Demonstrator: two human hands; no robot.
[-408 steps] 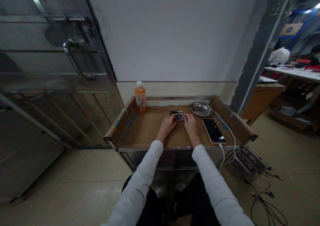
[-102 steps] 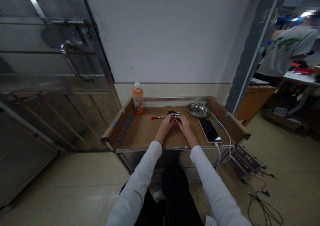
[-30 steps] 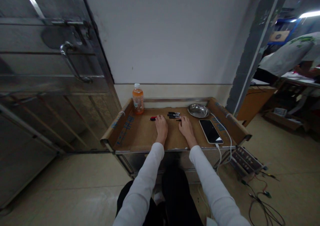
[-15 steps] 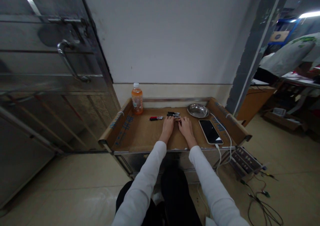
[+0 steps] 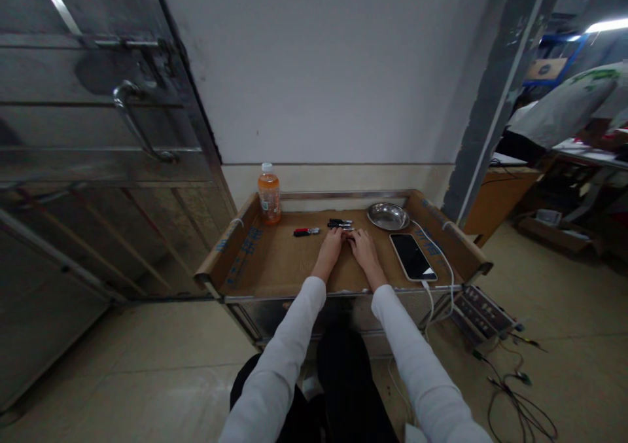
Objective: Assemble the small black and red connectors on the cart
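Close together over the brown cardboard top of the cart, my left hand (image 5: 331, 252) and my right hand (image 5: 364, 252) have their fingers bent and nearly meeting. Both seem to pinch a small dark marker between them, which the fingers mostly cover. Just beyond the fingertips lie a few black markers (image 5: 339, 223) with pale barrels, side by side. To the left of my left hand a red marker (image 5: 307, 230) and a black marker (image 5: 301, 234) rest against each other, apart from that group.
An orange drink bottle (image 5: 269, 195) stands at the back left of the cart (image 5: 275, 273). On the right are a shallow metal bowl (image 5: 388, 216) and a phone (image 5: 413, 258) with a white cable (image 5: 449, 266). A person in a patterned white top (image 5: 564, 109) leans over beyond the doorway.
A black marker now lies beside the red one. My left hand has let go there and moved right to meet my right hand, which has stayed near the same place.
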